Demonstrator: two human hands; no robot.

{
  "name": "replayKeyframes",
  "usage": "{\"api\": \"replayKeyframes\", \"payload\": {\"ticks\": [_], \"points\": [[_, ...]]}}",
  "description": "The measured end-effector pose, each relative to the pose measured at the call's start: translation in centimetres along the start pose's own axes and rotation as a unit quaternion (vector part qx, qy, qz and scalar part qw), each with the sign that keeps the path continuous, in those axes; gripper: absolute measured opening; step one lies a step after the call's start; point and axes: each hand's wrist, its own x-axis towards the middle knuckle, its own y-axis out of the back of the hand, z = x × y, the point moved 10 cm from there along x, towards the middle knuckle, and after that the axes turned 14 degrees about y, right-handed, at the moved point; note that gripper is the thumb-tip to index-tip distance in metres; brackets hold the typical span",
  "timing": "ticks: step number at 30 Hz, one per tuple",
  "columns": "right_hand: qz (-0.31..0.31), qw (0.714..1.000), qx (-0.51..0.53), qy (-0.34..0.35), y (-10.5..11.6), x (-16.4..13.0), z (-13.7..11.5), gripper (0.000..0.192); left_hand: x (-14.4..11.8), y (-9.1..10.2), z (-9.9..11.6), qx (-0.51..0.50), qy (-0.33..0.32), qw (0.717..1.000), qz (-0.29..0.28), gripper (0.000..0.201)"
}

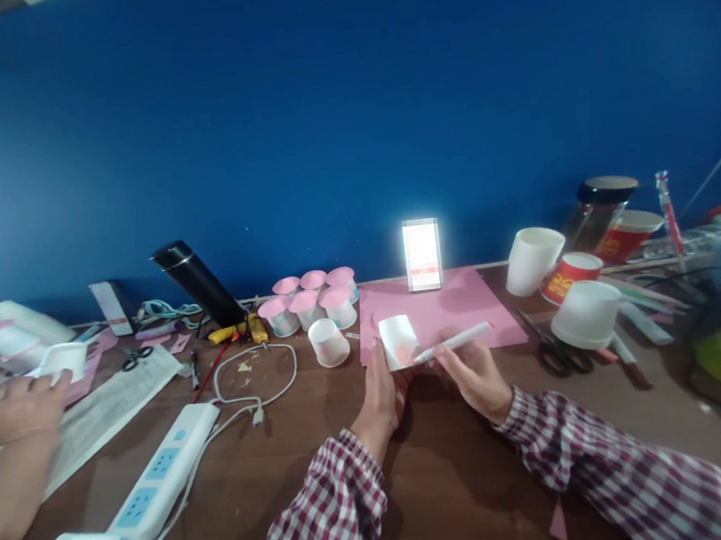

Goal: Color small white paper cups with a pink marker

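Note:
My left hand point(383, 392) is closed round a white paper cup point(397, 340), held just over the front edge of a pink paper sheet point(448, 308). A pinkish patch shows low on the cup's side. Between the fingers of my right hand point(474, 374) is a white marker point(455, 342), its tip at or very near the cup wall; whether it touches I cannot tell. Left of my hands stands another white paper cup point(329, 343). Behind it several cups with pink tops point(306, 308) are grouped together.
A lit phone point(422, 255) stands behind the pink sheet. Scissors point(563, 356), white cups point(588, 315) and red cups point(572, 275) are at right. At left lie a power strip point(146, 499) and cable, a black flask point(198, 283), and another person's hand point(24, 413) at a white cup.

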Motion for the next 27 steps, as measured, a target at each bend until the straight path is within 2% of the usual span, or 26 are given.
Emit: {"api": "replayKeyframes", "payload": {"ticks": [5,11,19,27], "points": [[0.039,0.999,0.005,-0.012,0.7,-0.1,0.3,0.031,0.1,0.0,0.0,-0.001,0.000,1.000,-0.002,0.044],[0.047,0.999,0.003,0.006,0.8,0.1,-0.1,0.026,0.1,-0.1,-0.1,0.007,0.002,1.000,-0.016,0.047],[0.026,0.997,-0.060,0.034,0.9,0.0,-1.0,0.020,-0.1,-0.4,0.0,0.005,0.004,1.000,-0.010,0.046],[0.008,0.978,-0.178,0.113,0.7,-0.3,-3.3,0.010,-0.3,-0.8,0.1,0.018,0.000,0.999,-0.028,0.051]]}}
